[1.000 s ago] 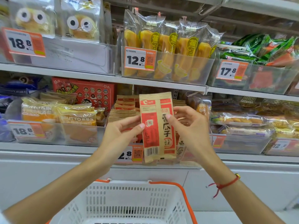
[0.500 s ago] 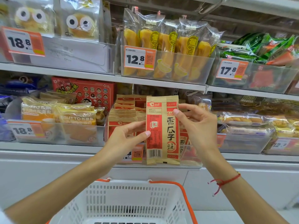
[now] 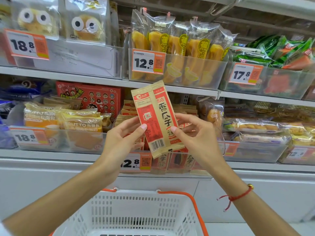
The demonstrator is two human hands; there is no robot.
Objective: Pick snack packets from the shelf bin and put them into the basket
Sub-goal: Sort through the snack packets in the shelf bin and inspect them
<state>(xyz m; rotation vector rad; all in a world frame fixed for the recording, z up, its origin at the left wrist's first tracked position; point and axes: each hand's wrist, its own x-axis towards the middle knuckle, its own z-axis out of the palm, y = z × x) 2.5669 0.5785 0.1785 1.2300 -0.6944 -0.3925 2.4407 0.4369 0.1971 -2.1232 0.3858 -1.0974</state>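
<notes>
Both hands hold one red-and-tan snack packet [image 3: 157, 119] up in front of the shelf, tilted with its top leaning left, barcode end down. Left hand [image 3: 121, 138] pinches the packet's left edge — thumb on the front face, fingers curled behind. Right hand [image 3: 196, 135] pinches the right edge the same way, thumb tip on the front, other fingers loosely spread behind. Red string bracelet [image 3: 237, 197] on the right wrist.

Packet sits above and just in front of the clear shelf bin [image 3: 170, 160], which holds more of the same packets standing in rows, 12.8 price tag [image 3: 136, 161] on its near face. White basket [image 3: 136, 212] with orange handles is near, low centre, directly below the hands — packet well above it, not in it.

Upper shelf: bin of yellow banana-shaped cakes [image 3: 179, 48] centre, green packs [image 3: 276, 51] right.
</notes>
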